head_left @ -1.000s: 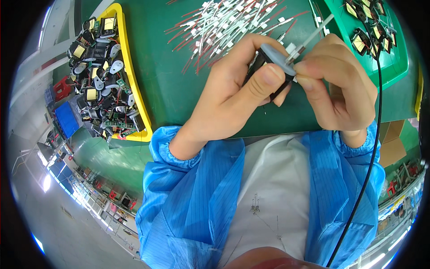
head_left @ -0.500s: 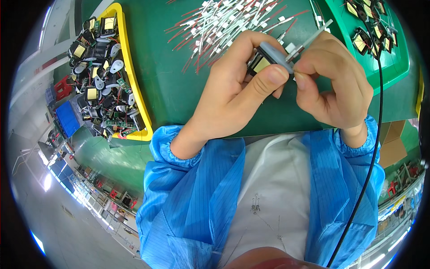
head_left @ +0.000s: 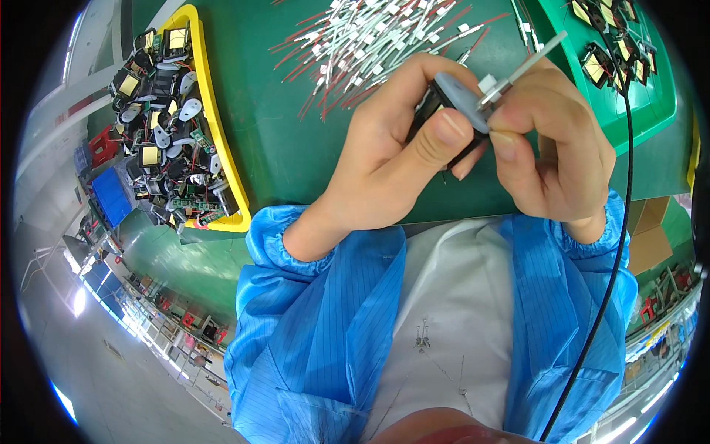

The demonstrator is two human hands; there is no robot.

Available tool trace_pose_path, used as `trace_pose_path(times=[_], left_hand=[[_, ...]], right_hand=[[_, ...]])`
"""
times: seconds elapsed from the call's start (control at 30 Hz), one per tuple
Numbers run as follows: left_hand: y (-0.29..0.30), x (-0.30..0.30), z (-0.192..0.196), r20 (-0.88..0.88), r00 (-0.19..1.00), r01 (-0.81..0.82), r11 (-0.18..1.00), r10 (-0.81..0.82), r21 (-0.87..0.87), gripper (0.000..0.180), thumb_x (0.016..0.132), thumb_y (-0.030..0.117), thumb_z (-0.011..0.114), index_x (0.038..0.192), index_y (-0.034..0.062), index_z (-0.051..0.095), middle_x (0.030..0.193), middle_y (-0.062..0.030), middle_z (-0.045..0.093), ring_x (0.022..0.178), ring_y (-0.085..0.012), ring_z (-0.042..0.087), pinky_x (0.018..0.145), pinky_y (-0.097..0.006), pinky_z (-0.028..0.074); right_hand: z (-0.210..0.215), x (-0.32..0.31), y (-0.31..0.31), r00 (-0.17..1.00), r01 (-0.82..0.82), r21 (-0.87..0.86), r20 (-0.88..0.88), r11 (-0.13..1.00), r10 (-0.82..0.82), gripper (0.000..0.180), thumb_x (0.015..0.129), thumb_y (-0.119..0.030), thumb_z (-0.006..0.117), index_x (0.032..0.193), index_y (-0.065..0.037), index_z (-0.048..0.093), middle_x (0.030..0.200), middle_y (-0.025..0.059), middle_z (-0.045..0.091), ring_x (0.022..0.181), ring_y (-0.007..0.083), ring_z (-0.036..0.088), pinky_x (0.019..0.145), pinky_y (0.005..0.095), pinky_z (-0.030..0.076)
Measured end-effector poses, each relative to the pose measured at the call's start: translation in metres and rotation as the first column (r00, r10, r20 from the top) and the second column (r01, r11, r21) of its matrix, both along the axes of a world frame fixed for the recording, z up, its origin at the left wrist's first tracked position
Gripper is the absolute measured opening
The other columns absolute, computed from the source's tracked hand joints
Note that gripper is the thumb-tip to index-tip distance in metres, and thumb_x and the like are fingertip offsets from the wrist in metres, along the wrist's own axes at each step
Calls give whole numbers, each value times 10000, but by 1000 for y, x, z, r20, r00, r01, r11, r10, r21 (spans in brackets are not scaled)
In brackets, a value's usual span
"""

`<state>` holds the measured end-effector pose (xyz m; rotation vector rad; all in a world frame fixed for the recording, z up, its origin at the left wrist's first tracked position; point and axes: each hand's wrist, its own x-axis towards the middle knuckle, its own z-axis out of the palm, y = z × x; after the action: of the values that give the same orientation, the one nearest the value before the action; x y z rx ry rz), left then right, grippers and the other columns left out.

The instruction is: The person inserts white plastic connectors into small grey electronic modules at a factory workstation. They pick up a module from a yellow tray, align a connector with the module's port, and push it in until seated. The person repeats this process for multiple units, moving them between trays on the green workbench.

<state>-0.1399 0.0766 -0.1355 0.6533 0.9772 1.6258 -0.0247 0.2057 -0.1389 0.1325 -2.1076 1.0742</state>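
**A sleeved wire is being fitted to a small component held over the tabletop**

A small black component with a grey oval cap (head_left: pixel 452 100) is held in the left hand (head_left: pixel 392 159), above the green tabletop (head_left: pixel 296 148) and near the person's chest. The left fingers are clamped on it: the thumb (head_left: pixel 444 133) is pressed on the grey cap and the other fingers are wrapped behind the black body. A thin wire with a white sleeve (head_left: pixel 529 63) is pinched between thumb and forefinger of the right hand (head_left: pixel 555 148); its lower end is touching the edge of the cap, and its free end is pointed up and to the right.

The step in hand is judged to be the joining of the wire to the component. Whether the wire end is already seated cannot be told, because the joint is hidden by the fingertips. For the next move, a steady grip of the left hand and a fine push along the line of the wire are probably needed, so that the thin lead is not bent.

More sleeved wires, red and white, are spread in a heap (head_left: pixel 377 44) on the tabletop beyond the hands. A yellow tray (head_left: pixel 222 159) with many similar parts is placed on the left, and a green tray (head_left: pixel 629 111) with wound parts on the right. A black cable (head_left: pixel 625 222) is hung across the right sleeve.
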Motion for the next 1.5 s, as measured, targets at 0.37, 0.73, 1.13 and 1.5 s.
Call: trace_pose_path(times=[0.37, 0.73, 1.13, 1.5], left_hand=[[-1, 0, -2, 74, 994, 87, 994, -82, -64, 473, 947, 461, 438, 1069, 5, 461, 689, -19, 485, 581, -58, 453, 487, -189, 287], [0, 0, 2, 126, 991, 70, 990, -55, -120, 489, 945, 474, 431, 1062, 1, 473, 669, -11, 480, 561, -58, 441, 474, -190, 276], [1, -2, 2, -230, 968, -92, 995, 99, 40, 413, 857, 253, 663, 1112, 8, 450, 857, -43, 546, 732, -106, 531, 623, -230, 420], [5, -10, -11, -748, 604, -152, 961, 276, 232, 363, 745, 157, 758, 984, -11, 541, 899, -121, 592, 761, -202, 579, 664, -271, 468]], right_hand=[[2, 0, 8, 1000, -14, 11, -15, 1000, 15, 161, 807, 72, 578, 955, 101, 521, 801, 170, 572, 623, 212, 504, 542, 311, 391], [-5, -1, 1, 999, -14, -13, -42, 1000, 13, 161, 786, 78, 589, 933, 100, 527, 803, 172, 570, 627, 214, 502, 547, 315, 396], [6, 7, 3, 994, -1, -215, 110, 977, 25, 149, 830, -5, 571, 952, 69, 527, 834, 152, 563, 691, 201, 487, 637, 315, 388], [5, 6, 12, 984, 17, -295, 175, 955, 37, 241, 856, -150, 607, 938, 72, 563, 884, 152, 543, 744, 184, 466, 644, 288, 364]])
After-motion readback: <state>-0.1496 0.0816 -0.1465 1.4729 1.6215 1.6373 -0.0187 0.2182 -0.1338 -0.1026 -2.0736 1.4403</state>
